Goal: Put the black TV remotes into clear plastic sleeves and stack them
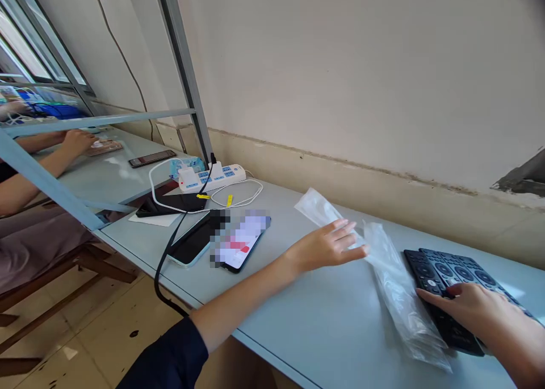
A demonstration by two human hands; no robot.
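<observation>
A plain workshop — long grey benches point(323, 321), power strip point(212, 176), 3 phones point(193, 242), a co-worker point(51, 156) alongside.

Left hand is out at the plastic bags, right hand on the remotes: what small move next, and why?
Probably close the left hand on one clear plastic bag: its open fingers only touch the bags' near end, while the right hand already rests on the black remotes beside them.

No text or label can be read.
</observation>
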